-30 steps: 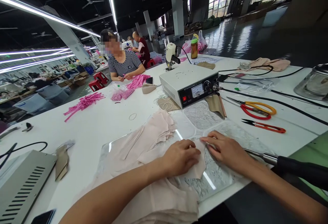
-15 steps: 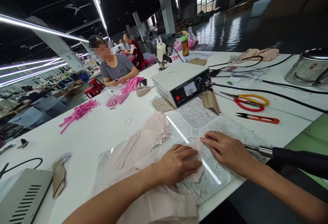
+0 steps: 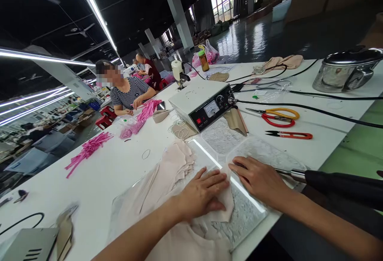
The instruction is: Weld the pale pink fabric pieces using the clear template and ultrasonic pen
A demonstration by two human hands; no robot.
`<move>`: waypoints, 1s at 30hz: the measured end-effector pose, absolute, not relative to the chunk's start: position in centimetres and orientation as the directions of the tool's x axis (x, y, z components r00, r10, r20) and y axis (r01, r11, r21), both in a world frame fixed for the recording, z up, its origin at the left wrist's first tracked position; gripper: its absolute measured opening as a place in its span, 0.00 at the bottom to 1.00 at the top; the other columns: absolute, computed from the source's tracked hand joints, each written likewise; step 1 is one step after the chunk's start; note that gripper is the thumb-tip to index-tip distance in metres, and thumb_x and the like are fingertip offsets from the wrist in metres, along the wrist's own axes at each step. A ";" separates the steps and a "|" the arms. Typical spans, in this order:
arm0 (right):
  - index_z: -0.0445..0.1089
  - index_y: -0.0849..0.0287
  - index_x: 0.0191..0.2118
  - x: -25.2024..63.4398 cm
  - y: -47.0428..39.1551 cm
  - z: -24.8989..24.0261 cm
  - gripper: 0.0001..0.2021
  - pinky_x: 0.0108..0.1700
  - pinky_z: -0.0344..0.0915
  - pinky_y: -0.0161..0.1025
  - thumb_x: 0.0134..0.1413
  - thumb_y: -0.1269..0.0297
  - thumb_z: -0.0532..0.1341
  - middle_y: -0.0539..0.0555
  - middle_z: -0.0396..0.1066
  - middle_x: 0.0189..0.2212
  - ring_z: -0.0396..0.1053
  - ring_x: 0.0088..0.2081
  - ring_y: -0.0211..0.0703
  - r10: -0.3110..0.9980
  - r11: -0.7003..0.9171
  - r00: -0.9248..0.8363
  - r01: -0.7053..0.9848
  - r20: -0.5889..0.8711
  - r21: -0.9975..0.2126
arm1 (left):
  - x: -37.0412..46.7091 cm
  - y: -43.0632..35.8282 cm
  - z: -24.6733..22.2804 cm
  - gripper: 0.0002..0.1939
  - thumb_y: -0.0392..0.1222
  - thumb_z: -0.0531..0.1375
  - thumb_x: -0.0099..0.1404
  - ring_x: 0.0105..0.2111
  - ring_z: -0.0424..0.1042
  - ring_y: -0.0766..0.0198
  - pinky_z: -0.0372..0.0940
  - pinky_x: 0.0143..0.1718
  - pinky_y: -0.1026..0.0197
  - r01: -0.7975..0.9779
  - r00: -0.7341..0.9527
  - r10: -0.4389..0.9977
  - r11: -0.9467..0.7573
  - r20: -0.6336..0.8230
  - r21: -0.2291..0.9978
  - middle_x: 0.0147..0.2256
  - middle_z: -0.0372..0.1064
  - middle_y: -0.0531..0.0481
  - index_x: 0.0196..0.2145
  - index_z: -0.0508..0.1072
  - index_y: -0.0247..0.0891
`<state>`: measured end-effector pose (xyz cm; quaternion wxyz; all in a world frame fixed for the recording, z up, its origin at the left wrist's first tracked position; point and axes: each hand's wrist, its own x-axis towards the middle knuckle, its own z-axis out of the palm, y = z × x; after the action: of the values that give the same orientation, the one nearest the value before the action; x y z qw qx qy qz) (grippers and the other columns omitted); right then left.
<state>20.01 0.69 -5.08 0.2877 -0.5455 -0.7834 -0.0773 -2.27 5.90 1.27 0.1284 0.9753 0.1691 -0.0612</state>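
Observation:
My left hand [image 3: 205, 191] lies flat with fingers spread on a thin pale pink fabric piece [image 3: 229, 209], pressing it to a clear marbled mat [image 3: 245, 229]. Close by at the fabric's right edge, my right hand [image 3: 259, 177] has its fingers curled together, and what they hold is hidden. A black-handled tool [image 3: 341, 185] with a metal shaft runs in from the right and disappears behind this hand; I cannot tell if the hand grips it. A fanned stack of pale pink fabric pieces [image 3: 176, 159] lies left of my hands, with more draped fabric [image 3: 185, 243] below.
A control box [image 3: 203, 103] with a dial stands beyond the mat. Yellow-and-red-handled scissors [image 3: 281, 117], orange snips [image 3: 290, 135] and black cables [image 3: 305, 107] lie right; a lidded pot [image 3: 344, 71] stands farther back. Across the table, a person [image 3: 131, 89] handles pink strips [image 3: 148, 109].
The view has swung slightly right. My left hand has shifted a little left over the fabric with its fingers spread wider. My right hand stays at the fabric's right edge.

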 end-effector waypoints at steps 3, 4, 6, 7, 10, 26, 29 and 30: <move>0.71 0.58 0.45 20.1 0.6 -4.9 0.16 0.34 0.70 0.39 0.56 0.74 0.51 0.56 0.72 0.43 0.71 0.41 0.46 0.796 0.401 -0.206 0.883 0.569 -0.242 | -2.1 6.0 1.6 0.33 0.59 0.53 0.63 0.63 0.52 0.55 0.45 0.64 0.44 0.362 0.931 0.334 -0.898 -0.150 0.250 0.61 0.55 0.42 0.59 0.60 0.36; 0.71 0.58 0.44 20.1 0.4 -4.7 0.15 0.35 0.70 0.38 0.57 0.74 0.51 0.56 0.72 0.43 0.71 0.41 0.45 0.794 0.406 -0.178 0.867 0.582 -0.288 | -2.1 6.0 1.6 0.33 0.60 0.53 0.63 0.62 0.53 0.55 0.45 0.64 0.45 0.363 0.931 0.336 -0.895 -0.142 0.259 0.61 0.55 0.41 0.58 0.61 0.36; 0.71 0.57 0.42 20.0 -0.4 -4.3 0.14 0.35 0.69 0.36 0.58 0.72 0.50 0.55 0.72 0.40 0.72 0.38 0.41 0.818 0.408 -0.122 0.812 0.562 -0.417 | -2.0 5.9 1.7 0.32 0.59 0.54 0.63 0.62 0.53 0.55 0.45 0.64 0.46 0.365 0.931 0.340 -0.887 -0.134 0.282 0.61 0.56 0.41 0.58 0.62 0.36; 0.71 0.56 0.40 19.9 -0.9 -4.0 0.13 0.34 0.69 0.35 0.59 0.71 0.50 0.53 0.71 0.38 0.72 0.35 0.39 0.846 0.402 -0.113 0.778 0.522 -0.482 | -1.9 5.9 1.8 0.31 0.58 0.54 0.64 0.62 0.53 0.55 0.46 0.64 0.46 0.369 0.929 0.344 -0.881 -0.134 0.296 0.60 0.56 0.41 0.58 0.62 0.36; 0.71 0.52 0.34 18.8 -2.8 -3.4 0.10 0.28 0.66 0.33 0.58 0.67 0.52 0.49 0.70 0.31 0.70 0.27 0.35 0.922 0.349 -0.160 0.737 0.352 -0.579 | -1.9 5.9 1.7 0.30 0.57 0.53 0.65 0.62 0.54 0.56 0.47 0.64 0.46 0.385 0.923 0.361 -0.859 -0.134 0.337 0.61 0.56 0.41 0.59 0.60 0.36; 0.64 0.55 0.33 14.8 -6.2 -4.0 0.08 0.17 0.58 0.31 0.59 0.62 0.51 0.49 0.68 0.25 0.68 0.19 0.35 0.828 0.317 -0.064 0.873 0.558 -0.370 | -2.4 5.7 0.9 0.38 0.61 0.55 0.61 0.63 0.51 0.55 0.42 0.64 0.44 0.396 0.913 0.394 -0.796 -0.104 0.458 0.62 0.53 0.42 0.63 0.53 0.38; 0.63 0.55 0.29 14.1 -5.8 -4.3 0.09 0.18 0.56 0.31 0.59 0.66 0.49 0.48 0.65 0.22 0.66 0.18 0.34 0.803 0.319 -0.057 0.882 0.593 -0.348 | -2.4 5.7 1.1 0.38 0.59 0.56 0.62 0.63 0.50 0.55 0.42 0.64 0.44 0.419 0.903 0.412 -0.777 -0.125 0.470 0.62 0.52 0.42 0.63 0.52 0.38; 0.62 0.55 0.27 13.9 -5.6 -4.3 0.10 0.18 0.56 0.31 0.58 0.68 0.49 0.47 0.64 0.21 0.65 0.18 0.33 0.806 0.322 -0.052 0.874 0.590 -0.362 | -2.4 5.7 1.1 0.39 0.59 0.56 0.61 0.63 0.50 0.54 0.43 0.64 0.44 0.429 0.899 0.418 -0.774 -0.133 0.465 0.62 0.52 0.42 0.63 0.52 0.38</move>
<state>13.95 -5.60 -4.33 0.3703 -0.5802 -0.7239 -0.0464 -2.38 5.72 1.14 0.2494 0.9419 0.2249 -0.0113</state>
